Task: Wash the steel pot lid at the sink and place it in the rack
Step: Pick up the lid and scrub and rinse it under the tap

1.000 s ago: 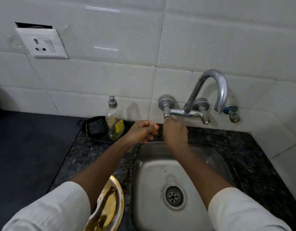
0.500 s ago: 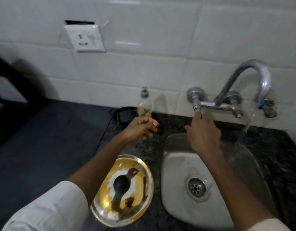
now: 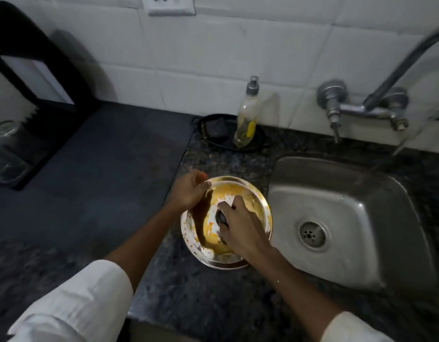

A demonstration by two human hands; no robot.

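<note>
The steel pot lid (image 3: 248, 193), smeared with yellow food residue, lies on the dark granite counter just left of the sink (image 3: 361, 243). My right hand (image 3: 240, 225) is over the lid's middle, fingers closed around its dark knob. My left hand (image 3: 189, 191) rests at the lid's upper left rim, fingers curled and touching the edge. A thin stream of water runs from the tap (image 3: 361, 107) into the sink. The black rack (image 3: 28, 107) stands at the far left on a dark mat.
A dish soap bottle (image 3: 247, 114) stands in a black tray (image 3: 213, 132) by the wall behind the lid. A clear glass jar (image 3: 3, 149) sits at the rack's foot. A white socket (image 3: 171, 3) is on the tiled wall.
My right hand left the tap handle and came down onto the lid's knob. My left hand dropped from near the soap bottle to the lid's rim. The view swung left and down.
</note>
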